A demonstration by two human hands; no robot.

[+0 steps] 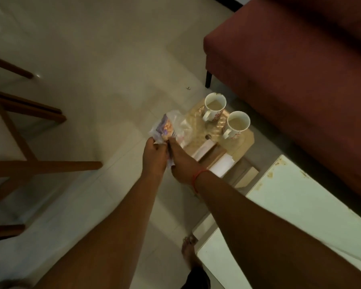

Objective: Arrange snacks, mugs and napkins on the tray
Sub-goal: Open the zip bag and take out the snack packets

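A clear and purple snack packet (167,127) with orange pieces inside is held over the left edge of a golden tray (198,124). My left hand (154,154) pinches the packet's near left corner. My right hand (182,161) grips its near end beside the left hand. Two white floral mugs stand on the tray, one at the far side (214,106) and one to its right (237,124), both filled with a pale drink. White folded napkins (203,150) lie at the tray's near edge, and a white pad (222,165) lies beside them.
The tray rests on a small wooden stool (245,152) on the tiled floor. A maroon sofa (300,69) stands at the right, a white-topped table (300,215) at the near right, and wooden chair legs (29,163) at the left. My foot (189,249) shows below.
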